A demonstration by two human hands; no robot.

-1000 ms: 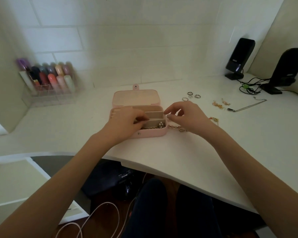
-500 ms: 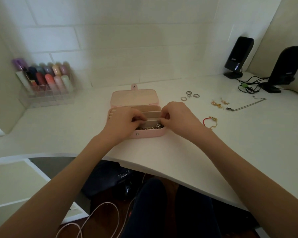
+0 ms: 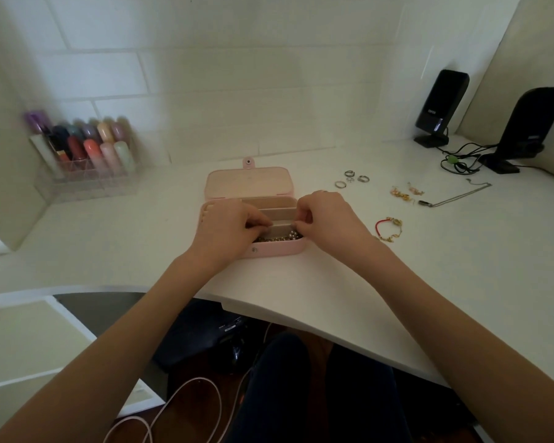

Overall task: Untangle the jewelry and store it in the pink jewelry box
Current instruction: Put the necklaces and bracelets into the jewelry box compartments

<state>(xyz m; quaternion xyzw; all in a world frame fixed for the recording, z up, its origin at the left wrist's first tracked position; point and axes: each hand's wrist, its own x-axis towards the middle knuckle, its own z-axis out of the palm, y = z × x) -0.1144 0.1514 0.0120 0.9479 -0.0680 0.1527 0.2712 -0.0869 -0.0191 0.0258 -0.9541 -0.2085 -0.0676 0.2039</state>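
1. Over the pink jewelry box, lid flat open toward 12 o'clock, both hands work the nearest compartment, where a beaded chain lies in a heap.
2. Left hand: fingers curled into the box, thumb and forefinger look pinched, prob. on chain; can't tell for sure. Right hand: same, curled at the box's 3 o'clock end, pinch hidden.
3. Step, as judged: settling one piece into its slot. Next move calls for letting go w/o dragging links back out, then reaching toward 3 o'clock.
4. Left to store on the white desk: red cord bracelet just beside the right wrist; gold pieces, rings, silver necklace further out at 2 o'clock.
5. Room: white brick wall, clear organizer w/ tubes at 10 o'clock, two black speakers at 2 o'clock.
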